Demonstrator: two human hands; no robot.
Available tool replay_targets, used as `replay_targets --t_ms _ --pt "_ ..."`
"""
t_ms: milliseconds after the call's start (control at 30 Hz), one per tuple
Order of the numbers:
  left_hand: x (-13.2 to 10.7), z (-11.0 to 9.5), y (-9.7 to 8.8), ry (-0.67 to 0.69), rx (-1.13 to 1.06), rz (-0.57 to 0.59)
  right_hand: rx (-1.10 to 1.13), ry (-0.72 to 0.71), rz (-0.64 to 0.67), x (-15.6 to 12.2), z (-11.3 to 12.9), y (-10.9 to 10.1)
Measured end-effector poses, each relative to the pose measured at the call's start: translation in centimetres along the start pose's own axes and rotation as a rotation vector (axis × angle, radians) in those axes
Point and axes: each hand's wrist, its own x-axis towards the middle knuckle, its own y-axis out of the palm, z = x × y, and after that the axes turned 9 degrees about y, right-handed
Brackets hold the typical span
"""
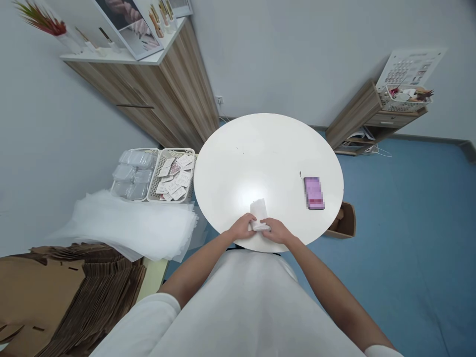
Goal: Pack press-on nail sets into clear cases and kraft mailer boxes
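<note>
Close to the near edge of the round white table (226, 148), both hands grip a small folded white sheet (259, 209), perhaps thin foam or paper. My left hand (241, 226) closes on its left side, fingers curled over the edge. On the opposite side my right hand (274, 230) pinches the lower right corner. The near end of the sheet looks folded over or rolled, while its far end lies flat on the table. Whether anything is wrapped inside is hidden.
A phone with a purple screen (314, 193) lies on the table's right. Leftward stand a basket of cards (173, 178), a basket of clear plastic boxes (134, 173), a pile of white foam sheets (126, 223) and stacked flat cardboard (40, 292). An open carton (345, 220) sits on the floor.
</note>
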Motion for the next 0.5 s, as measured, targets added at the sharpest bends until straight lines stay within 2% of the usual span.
replay_targets --t_ms 100,233,500 --pt "0.5 0.5 0.5 -0.096 -0.041 -0.064 0.094 0.112 0.028 1.5 0.2 -0.9" --pt "0.8 0.8 0.8 -0.172 -0.148 -0.139 0.303 0.188 0.087 3.0 -0.1 -1.4" --pt "1.4 0.9 2.1 -0.374 -0.179 -0.377 0.299 0.322 -0.095 3.9 -1.0 0.6"
